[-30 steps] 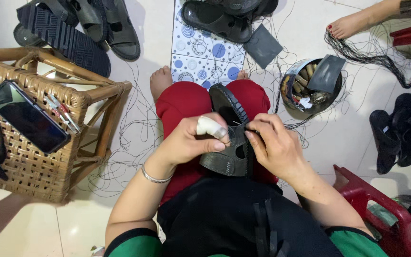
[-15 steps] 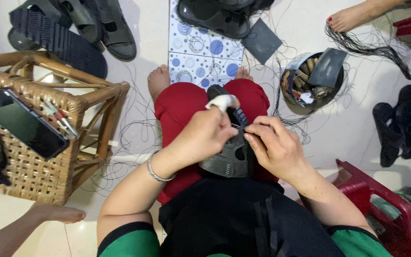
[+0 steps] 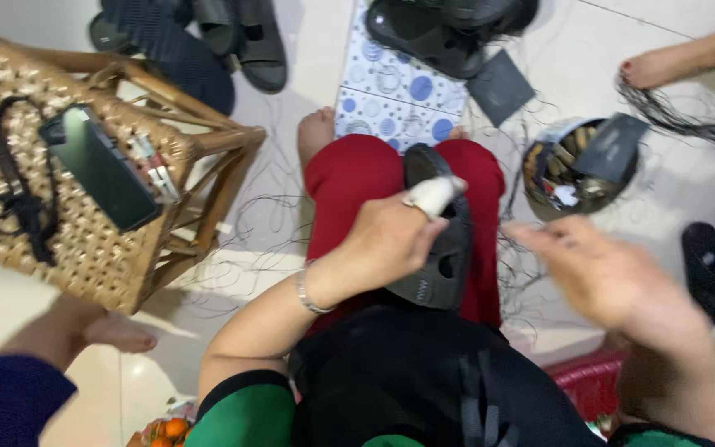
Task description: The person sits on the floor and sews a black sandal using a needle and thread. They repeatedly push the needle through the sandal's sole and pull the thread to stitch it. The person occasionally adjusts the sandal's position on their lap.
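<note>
Centre of frame: black rubber sandal (image 3: 440, 257) resting on red-trousered lap (image 3: 357, 178), pinned under left hand (image 3: 386, 240), grip clamped on its upper edge, white-bandaged finger (image 3: 434, 196) pointing to upper right. Right of centre: right hand (image 3: 606, 277) blurred, lifted clear of the sandal, fingers spread apart, holding nothing visible. Upper right: round tin of small tools (image 3: 577, 165) on the floor. Left side: woven wicker stool (image 3: 84, 190) carrying a dark phone (image 3: 97, 165).
</note>
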